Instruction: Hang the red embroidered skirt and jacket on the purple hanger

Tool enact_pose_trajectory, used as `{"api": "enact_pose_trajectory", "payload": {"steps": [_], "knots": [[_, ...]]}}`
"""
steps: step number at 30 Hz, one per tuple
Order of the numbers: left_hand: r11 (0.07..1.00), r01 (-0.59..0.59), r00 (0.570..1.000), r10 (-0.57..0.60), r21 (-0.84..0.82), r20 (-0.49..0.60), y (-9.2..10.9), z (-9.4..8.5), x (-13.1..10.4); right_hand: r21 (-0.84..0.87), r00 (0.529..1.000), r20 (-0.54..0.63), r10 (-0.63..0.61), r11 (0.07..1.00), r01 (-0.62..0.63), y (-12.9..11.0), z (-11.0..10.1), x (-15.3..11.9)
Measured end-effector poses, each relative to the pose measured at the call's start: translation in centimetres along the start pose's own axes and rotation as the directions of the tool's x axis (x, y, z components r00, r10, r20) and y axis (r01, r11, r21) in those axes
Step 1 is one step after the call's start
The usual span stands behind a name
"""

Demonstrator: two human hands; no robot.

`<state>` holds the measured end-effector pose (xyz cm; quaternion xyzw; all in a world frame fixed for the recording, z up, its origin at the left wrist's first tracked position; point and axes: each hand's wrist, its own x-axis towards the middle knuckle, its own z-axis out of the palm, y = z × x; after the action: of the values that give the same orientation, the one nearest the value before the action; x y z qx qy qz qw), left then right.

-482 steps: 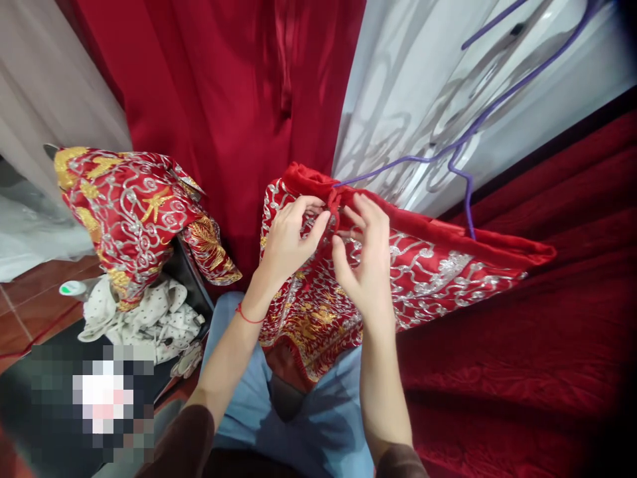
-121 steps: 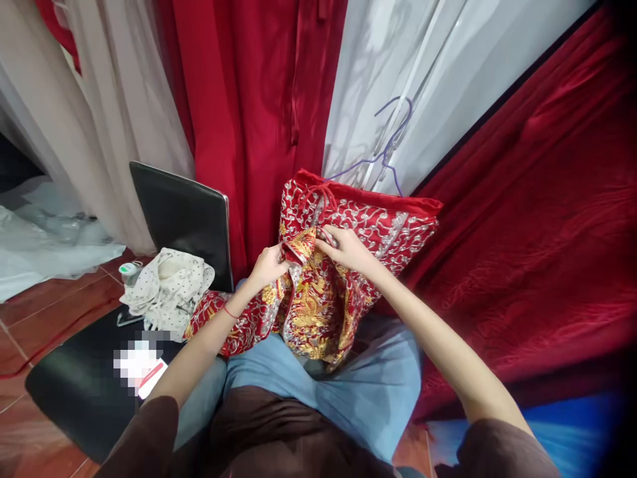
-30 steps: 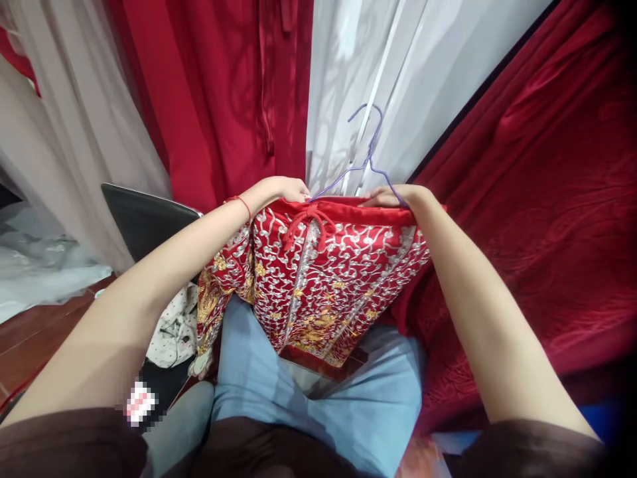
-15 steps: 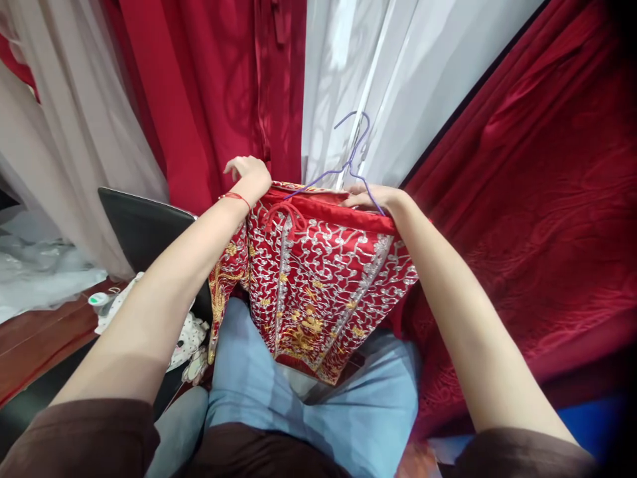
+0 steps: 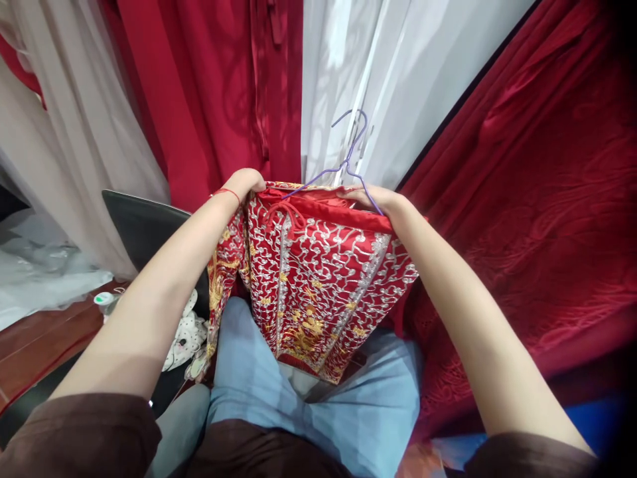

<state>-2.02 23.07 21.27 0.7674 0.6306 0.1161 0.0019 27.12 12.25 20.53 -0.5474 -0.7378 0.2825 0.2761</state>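
Note:
A red garment with silver and gold embroidery hangs over my knees from a purple wire hanger. My left hand is bent over the garment's top left corner, gripping its edge, with most fingers out of sight. At the top right, my right hand reaches behind the red waistband, inside the opening; its fingers are largely covered by cloth. A red tie bow lies on the front near the left. An embroidered part drapes down below my left wrist.
Red and white fabrics hang ahead, and dark red embroidered cloth fills the right. A black chair back, a white dotted cloth item and a green-capped bottle are at the left.
My left hand has come down from above the corner and closed over the garment's edge. My right hand has slipped slightly deeper behind the waistband, which gapes a little more.

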Motion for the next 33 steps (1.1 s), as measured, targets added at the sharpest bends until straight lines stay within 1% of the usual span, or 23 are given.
{"api": "enact_pose_trajectory", "payload": {"steps": [1, 2, 3, 5, 7, 9, 11, 13, 14, 16, 18, 19, 20, 21, 23, 24, 25, 26, 28, 29, 30, 31, 33], "knots": [[0.999, 0.039, 0.999, -0.039, 0.021, 0.018, -0.6, 0.2, -0.4, -0.014, 1.000, 0.018, 0.012, 1.000, -0.012, 0.3, 0.0, 0.1], [0.998, 0.060, 0.998, -0.061, 0.034, 0.004, -1.2, 0.4, -0.8, -0.032, 0.999, 0.037, 0.023, 0.999, -0.022, 0.6, 0.0, 0.2], [0.997, 0.061, 0.997, -0.059, 0.040, -0.048, -1.8, 0.8, -1.3, -0.052, 0.999, 0.048, 0.026, 0.998, -0.023, 1.0, -0.1, 0.4], [0.997, 0.030, 0.979, -0.015, 0.071, -0.204, -2.8, 1.9, -2.3, -0.089, 0.999, 0.048, 0.021, 0.996, -0.016, 1.7, -0.2, 1.0], [0.990, 0.023, 0.951, 0.021, 0.140, -0.307, -3.5, 3.3, -3.3, -0.096, 0.999, 0.022, 0.037, 0.995, -0.034, 2.2, -0.3, 1.5], [0.978, -0.019, 0.936, 0.090, 0.207, -0.341, -4.2, 4.5, -4.0, -0.092, 0.998, 0.004, 0.070, 0.993, -0.069, 2.3, -0.4, 1.8], [0.956, -0.124, 0.923, 0.209, 0.266, -0.323, -5.1, 5.0, -4.4, -0.122, 0.995, 0.003, 0.101, 0.988, -0.100, 2.2, -0.7, 1.7], [0.916, -0.248, 0.901, 0.337, 0.315, -0.274, -6.2, 4.7, -4.7, -0.122, 0.992, -0.020, 0.121, 0.985, -0.122, 2.2, -1.0, 1.3], [0.898, -0.296, 0.889, 0.384, 0.325, -0.251, -6.8, 4.3, -4.8, -0.088, 0.991, -0.042, 0.131, 0.987, -0.134, 2.2, -1.2, 1.0], [0.883, -0.350, 0.873, 0.429, 0.313, -0.233, -7.4, 2.9, -5.1, 0.019, 0.984, -0.099, 0.146, 0.989, -0.145, 2.4, -1.5, 0.6], [0.891, -0.371, 0.865, 0.434, 0.262, -0.251, -7.2, 1.3, -5.6, 0.102, 0.971, -0.185, 0.152, 0.986, -0.135, 3.0, -1.7, 0.3], [0.897, -0.379, 0.862, 0.431, 0.227, -0.267, -6.8, 0.6, -5.9, 0.117, 0.955, -0.261, 0.142, 0.987, -0.114, 3.4, -1.7, 0.2], [0.902, -0.388, 0.857, 0.429, 0.191, -0.286, -6.3, -0.1, -6.3, 0.117, 0.924, -0.363, 0.119, 0.990, -0.082, 3.9, -1.6, 0.3], [0.904, -0.399, 0.851, 0.428, 0.155, -0.306, -5.6, -0.7, -6.6, 0.103, 0.872, -0.483, 0.084, 0.994, -0.039, 4.4, -1.6, 0.3], [0.901, -0.421, 0.843, 0.430, 0.102, -0.323, -4.1, -1.4, -7.4, 0.046, 0.725, -0.688, -0.009, 0.997, 0.055, 5.5, -1.6, 0.6], [0.897, -0.433, 0.843, 0.438, 0.089, -0.312, -3.4, -1.5, -7.8, 0.023, 0.656, -0.753, -0.044, 0.995, 0.093, 6.0, -1.7, 0.7], [0.893, -0.441, 0.846, 0.446, 0.085, -0.293, -2.8, -1.6, -8.2, 0.017, 0.609, -0.791, -0.058, 0.993, 0.117, 6.4, -1.8, 0.7], [0.892, -0.444, 0.850, 0.451, 0.092, -0.272, -2.3, -1.5, -8.6, 0.025, 0.581, -0.812, -0.057, 0.991, 0.133, 6.7, -1.9, 0.6], [0.895, -0.427, 0.863, 0.446, 0.127, -0.239, -1.4, -1.0, -9.2, 0.046, 0.563, -0.825, -0.043, 0.989, 0.142, 7.0, -2.0, 0.2], [0.904, -0.399, 0.876, 0.425, 0.151, -0.229, -1.0, -0.6, -9.4, 0.035, 0.563, -0.825, -0.053, 0.989, 0.144, 6.9, -1.9, -0.2], [0.922, -0.345, 0.899, 0.378, 0.175, -0.220, -0.7, -0.2, -9.4, 0.004, 0.569, -0.818, -0.080, 0.989, 0.146, 6.7, -1.8, -0.8], [0.945, -0.261, 0.931, 0.300, 0.197, -0.209, -0.4, 0.3, -9.2, -0.041, 0.582, -0.804, -0.120, 0.988, 0.148, 6.4, -1.5, -1.3], [0.975, -0.043, 0.979, 0.085, 0.220, -0.186, 0.0, 1.3, -8.4, -0.143, 0.610, -0.766, -0.203, 0.979, 0.146, 5.5, -0.7, -2.6]]}}
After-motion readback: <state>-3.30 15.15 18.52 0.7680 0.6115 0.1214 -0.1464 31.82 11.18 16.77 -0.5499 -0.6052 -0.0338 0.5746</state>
